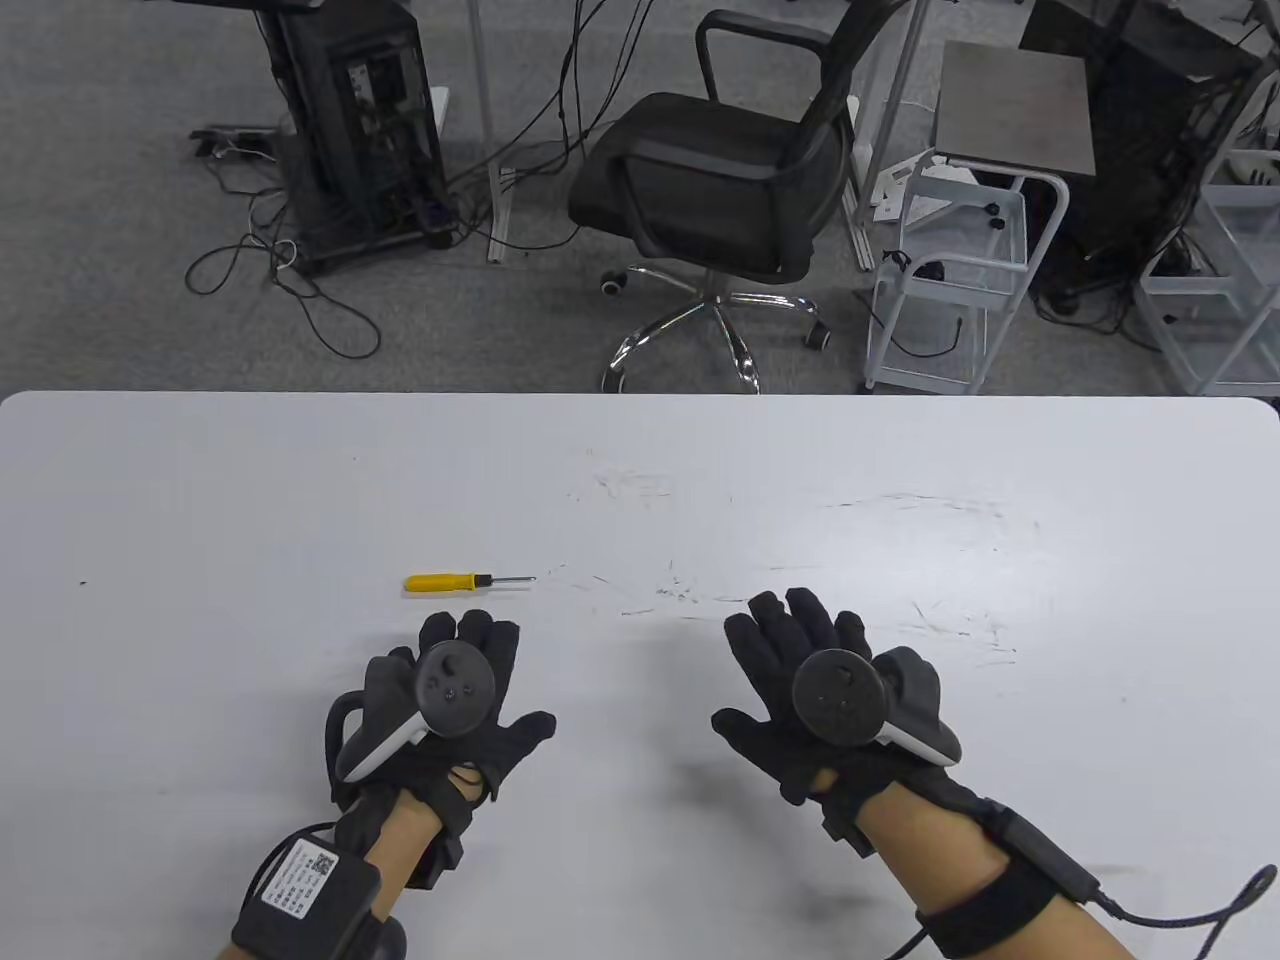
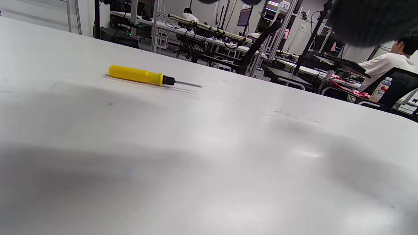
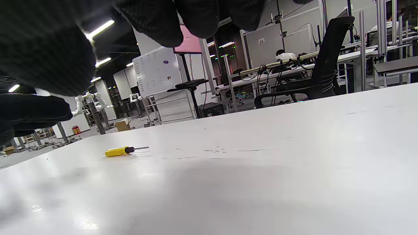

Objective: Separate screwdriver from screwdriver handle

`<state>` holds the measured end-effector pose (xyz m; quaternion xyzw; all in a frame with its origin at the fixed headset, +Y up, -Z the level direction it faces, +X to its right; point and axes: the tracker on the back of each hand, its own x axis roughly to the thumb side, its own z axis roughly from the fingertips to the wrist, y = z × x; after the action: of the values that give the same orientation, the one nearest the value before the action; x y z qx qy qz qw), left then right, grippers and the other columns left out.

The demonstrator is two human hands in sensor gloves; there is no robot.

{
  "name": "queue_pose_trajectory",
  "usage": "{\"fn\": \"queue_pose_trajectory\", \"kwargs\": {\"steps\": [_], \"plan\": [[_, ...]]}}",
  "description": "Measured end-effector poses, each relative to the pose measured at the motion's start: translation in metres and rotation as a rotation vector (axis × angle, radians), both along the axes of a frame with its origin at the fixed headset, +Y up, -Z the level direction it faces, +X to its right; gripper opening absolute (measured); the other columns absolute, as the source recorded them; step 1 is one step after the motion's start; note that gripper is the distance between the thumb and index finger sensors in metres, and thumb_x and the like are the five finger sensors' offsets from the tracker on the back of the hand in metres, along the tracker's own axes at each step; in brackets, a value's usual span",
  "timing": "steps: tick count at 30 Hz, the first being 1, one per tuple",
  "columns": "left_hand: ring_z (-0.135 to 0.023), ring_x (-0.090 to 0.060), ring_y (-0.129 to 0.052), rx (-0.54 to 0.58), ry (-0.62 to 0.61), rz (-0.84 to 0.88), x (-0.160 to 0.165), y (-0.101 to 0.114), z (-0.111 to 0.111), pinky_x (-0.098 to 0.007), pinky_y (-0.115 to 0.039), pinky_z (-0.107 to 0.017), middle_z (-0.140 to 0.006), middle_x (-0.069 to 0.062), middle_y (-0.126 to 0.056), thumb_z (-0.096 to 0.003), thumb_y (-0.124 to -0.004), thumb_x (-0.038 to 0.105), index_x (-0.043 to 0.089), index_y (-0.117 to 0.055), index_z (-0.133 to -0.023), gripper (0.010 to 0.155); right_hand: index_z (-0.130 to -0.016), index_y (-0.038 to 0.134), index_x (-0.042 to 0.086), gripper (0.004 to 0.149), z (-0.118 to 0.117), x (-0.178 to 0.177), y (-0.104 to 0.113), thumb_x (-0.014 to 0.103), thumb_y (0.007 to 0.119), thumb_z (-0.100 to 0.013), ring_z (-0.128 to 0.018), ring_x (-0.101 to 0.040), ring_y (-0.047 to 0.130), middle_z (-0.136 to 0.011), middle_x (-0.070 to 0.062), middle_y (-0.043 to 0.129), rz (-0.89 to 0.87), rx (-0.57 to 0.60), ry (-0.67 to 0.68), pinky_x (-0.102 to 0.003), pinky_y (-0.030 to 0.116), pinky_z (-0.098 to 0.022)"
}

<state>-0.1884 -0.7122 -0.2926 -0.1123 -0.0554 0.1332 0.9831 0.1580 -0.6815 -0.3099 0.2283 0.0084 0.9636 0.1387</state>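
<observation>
The screwdriver (image 1: 468,581) tip type is too small to tell.

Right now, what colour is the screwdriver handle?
Yellow handle with a black collar; the left wrist view shows it best.

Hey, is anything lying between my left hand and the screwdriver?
No. In the table view only bare white table separates the left hand from the screwdriver; the left wrist view shows the same.
</observation>
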Motion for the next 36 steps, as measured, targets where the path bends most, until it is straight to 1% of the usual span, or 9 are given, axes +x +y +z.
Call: {"fn": "queue_pose_trajectory", "kwargs": {"steps": [12,14,20,27,32,36], "plan": [[-0.115,-0.040,-0.018,0.004,0.000,-0.006,0.001,0.000,0.000,-0.066,-0.027,-0.079,-0.118,0.004,-0.021,-0.0404,-0.072,0.073,0.036,-0.027,-0.112,0.092,-0.115,0.043,0.022,0.085,0.000,0.001,0.001,0.065,0.082,-0.052,-0.113,-0.047,0.027,-0.120,-0.001,0.028,-0.006,-0.002,0.000,-0.072,0.026,-0.074],[-0.115,-0.040,-0.019,0.002,0.005,-0.011,0.002,-0.001,0.000,-0.066,-0.027,-0.079,-0.118,0.004,-0.022,-0.0405,-0.073,0.072,0.035,-0.028,-0.111,0.092,-0.115,0.043,0.022,0.085,0.000,0.000,0.000,0.065,0.082,-0.052,-0.113,-0.047,0.027,-0.120,-0.001,0.028,-0.001,-0.002,0.002,-0.072,0.026,-0.074],[-0.116,-0.040,-0.025,0.014,0.010,-0.024,0.004,-0.004,-0.002,-0.065,-0.029,-0.079,-0.118,0.004,-0.026,-0.0409,-0.075,0.070,0.035,-0.032,-0.111,0.090,-0.115,0.044,0.022,0.085,0.000,0.000,0.000,0.064,0.082,-0.052,-0.113,-0.047,0.027,-0.120,-0.002,0.028,-0.004,0.000,0.009,-0.073,0.026,-0.074],[-0.115,-0.039,-0.039,0.059,0.023,-0.049,0.004,-0.004,-0.003,-0.063,-0.036,-0.080,-0.117,0.003,-0.036,-0.0404,-0.083,0.062,0.034,-0.042,-0.109,0.085,-0.115,0.044,0.022,0.084,-0.001,0.000,0.001,0.064,0.082,-0.052,-0.113,-0.047,0.027,-0.120,-0.001,0.029,-0.012,0.006,0.013,-0.072,0.027,-0.074],[-0.112,-0.038,-0.049,0.080,0.063,-0.070,-0.007,-0.003,-0.014,-0.062,-0.042,-0.080,-0.115,0.002,-0.043,-0.0403,-0.084,0.060,0.033,-0.048,-0.108,0.081,-0.115,0.045,0.022,0.084,-0.001,0.000,-0.001,0.064,0.082,-0.052,-0.113,-0.047,0.028,-0.120,-0.001,0.029,-0.010,0.001,0.012,-0.073,0.027,-0.074],[-0.110,-0.038,-0.054,0.077,0.115,-0.058,-0.025,-0.001,-0.032,-0.060,-0.046,-0.079,-0.114,0.002,-0.046,-0.0418,-0.085,0.056,0.032,-0.051,-0.107,0.077,-0.115,0.045,0.022,0.084,-0.003,0.001,-0.003,0.063,0.082,-0.052,-0.113,-0.047,0.028,-0.120,-0.001,0.030,-0.005,-0.007,0.005,-0.072,0.027,-0.074]]}}
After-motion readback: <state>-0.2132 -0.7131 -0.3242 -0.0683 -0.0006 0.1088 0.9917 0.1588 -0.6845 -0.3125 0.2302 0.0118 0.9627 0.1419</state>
